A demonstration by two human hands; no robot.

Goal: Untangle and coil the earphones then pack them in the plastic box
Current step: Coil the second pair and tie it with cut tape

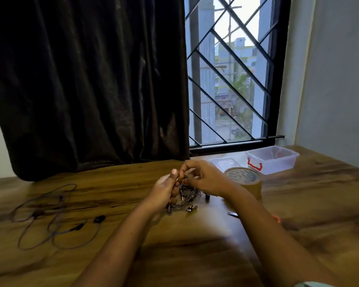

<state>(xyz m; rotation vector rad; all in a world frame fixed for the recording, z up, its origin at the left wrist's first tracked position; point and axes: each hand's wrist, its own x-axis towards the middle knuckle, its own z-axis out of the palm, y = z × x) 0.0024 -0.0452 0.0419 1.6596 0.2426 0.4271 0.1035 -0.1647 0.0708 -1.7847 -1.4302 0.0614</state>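
Left hand grips tangled earphones (thumb upright); right hand fingers pinch them.

the tape roll stands just in front of the plastic box — bare table lies open to its right.

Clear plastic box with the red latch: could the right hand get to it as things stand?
Probably yes. The clear plastic box stands open just beyond the brown tape roll, which the right hand could pass over, though it is busy pinching the tangled dark earphones.
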